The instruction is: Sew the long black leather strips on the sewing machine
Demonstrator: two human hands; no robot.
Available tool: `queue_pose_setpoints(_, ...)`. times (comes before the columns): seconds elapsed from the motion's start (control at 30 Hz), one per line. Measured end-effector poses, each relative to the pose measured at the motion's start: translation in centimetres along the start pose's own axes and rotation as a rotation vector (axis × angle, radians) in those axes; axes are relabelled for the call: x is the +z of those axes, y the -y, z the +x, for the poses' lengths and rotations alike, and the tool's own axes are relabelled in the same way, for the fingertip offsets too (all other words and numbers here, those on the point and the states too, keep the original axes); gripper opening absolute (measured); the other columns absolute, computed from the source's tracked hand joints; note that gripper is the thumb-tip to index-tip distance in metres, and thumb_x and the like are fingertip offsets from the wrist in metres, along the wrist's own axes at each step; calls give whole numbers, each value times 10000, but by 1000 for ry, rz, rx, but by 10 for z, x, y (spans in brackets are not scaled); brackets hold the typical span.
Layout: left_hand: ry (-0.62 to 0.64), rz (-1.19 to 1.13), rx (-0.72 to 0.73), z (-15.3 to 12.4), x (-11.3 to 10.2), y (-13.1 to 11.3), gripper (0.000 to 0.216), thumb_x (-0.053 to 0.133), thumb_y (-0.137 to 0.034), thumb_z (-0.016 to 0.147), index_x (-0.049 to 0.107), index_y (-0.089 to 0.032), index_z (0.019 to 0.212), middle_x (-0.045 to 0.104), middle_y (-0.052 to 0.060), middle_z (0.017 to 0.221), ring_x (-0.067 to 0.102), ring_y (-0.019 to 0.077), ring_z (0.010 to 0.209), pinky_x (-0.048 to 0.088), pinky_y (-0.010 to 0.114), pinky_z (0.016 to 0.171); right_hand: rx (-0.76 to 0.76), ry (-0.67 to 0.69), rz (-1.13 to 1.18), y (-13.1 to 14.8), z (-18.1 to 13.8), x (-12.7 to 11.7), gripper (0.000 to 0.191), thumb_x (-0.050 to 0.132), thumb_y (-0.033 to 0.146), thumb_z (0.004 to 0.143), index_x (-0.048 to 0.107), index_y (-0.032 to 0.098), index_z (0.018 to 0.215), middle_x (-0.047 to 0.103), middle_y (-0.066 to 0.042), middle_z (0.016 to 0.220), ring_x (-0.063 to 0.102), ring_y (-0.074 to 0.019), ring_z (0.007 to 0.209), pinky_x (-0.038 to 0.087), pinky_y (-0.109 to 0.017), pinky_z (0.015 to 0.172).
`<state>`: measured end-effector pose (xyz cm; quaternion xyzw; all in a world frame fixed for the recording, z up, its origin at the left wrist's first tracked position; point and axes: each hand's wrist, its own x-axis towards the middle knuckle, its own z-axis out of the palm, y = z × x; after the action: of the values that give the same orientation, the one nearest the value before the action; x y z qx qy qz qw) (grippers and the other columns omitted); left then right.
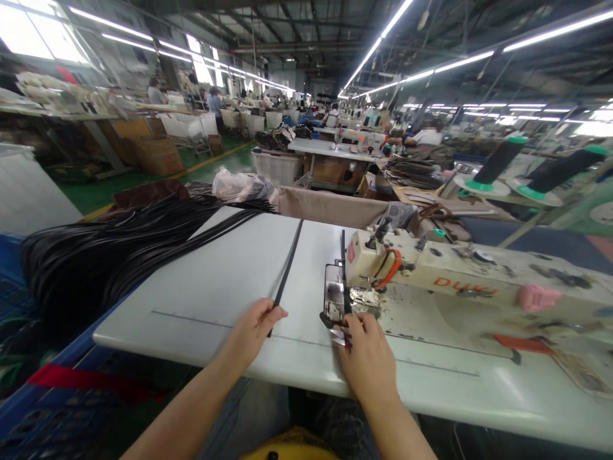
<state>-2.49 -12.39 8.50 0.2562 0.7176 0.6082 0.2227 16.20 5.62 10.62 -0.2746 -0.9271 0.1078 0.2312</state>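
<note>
Between the thumb and fingers of my left hand (256,324) is a narrow black strap (290,262), which runs away from me across the white table. My right hand (370,358) is closed in front of the sewing machine (421,268). Shiny blades of thread snips (339,337) stick out from its left side; the rest is hidden in the palm. A second black strap (343,246) runs along the machine's needle area, beside the metal plate (334,284). Its near end reaches the right fingertips, and I cannot tell whether they grip it.
A thick bundle of black straps (71,255) hangs over the table's left side, by a blue crate (62,409). Printed ruler marks (306,343) cross the white tabletop (205,300). Black thread cones (500,163) stand behind the machine. Other workstations and people fill the background.
</note>
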Motion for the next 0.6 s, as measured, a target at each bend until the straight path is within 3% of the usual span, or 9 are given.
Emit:
queue_pose_setpoints(0.1,40,44,-76,8,-10,2,350,636,-554,814,661,-207,855,715,45,787,668,194,652,529,316,647,31,92,-261,-12,-15,-1,486,550,188,931,589,215,1415,699,-113,1085,685,-259,873,497,-340,688)
queue_pose_setpoints(0.2,-9,153,-100,15,-22,3,436,608,-533,773,701,-194,1032,608,-16,628,549,167,523,438,289,543,44,229,-331,-18,-24,0,532,527,194,965,535,223,1496,750,-87,1009,712,-230,720,472,-314,580)
queue_pose_setpoints(0.33,-139,338,-43,22,-47,1,533,513,-539,808,715,-184,1151,650,15,728,551,186,572,433,309,569,10,288,-366,-18,-26,-3,512,515,221,990,546,178,1500,772,-110,1013,741,-250,711,502,-322,568)
queue_pose_setpoints(0.47,-187,581,-14,28,-95,-2,522,419,-472,850,727,-188,1160,722,55,922,589,206,628,509,356,696,-3,300,-378,-19,-22,-3,483,491,221,1008,572,173,1481,784,-121,1013,757,-253,705,540,-322,573)
queue_pose_setpoints(0.6,-380,902,82,25,-167,-8,490,386,-404,881,738,-197,1151,730,101,1074,660,285,1016,504,386,968,-4,293,-367,-21,-21,-2,479,480,249,1023,562,169,1488,791,-133,1002,769,-262,710,572,-330,580)
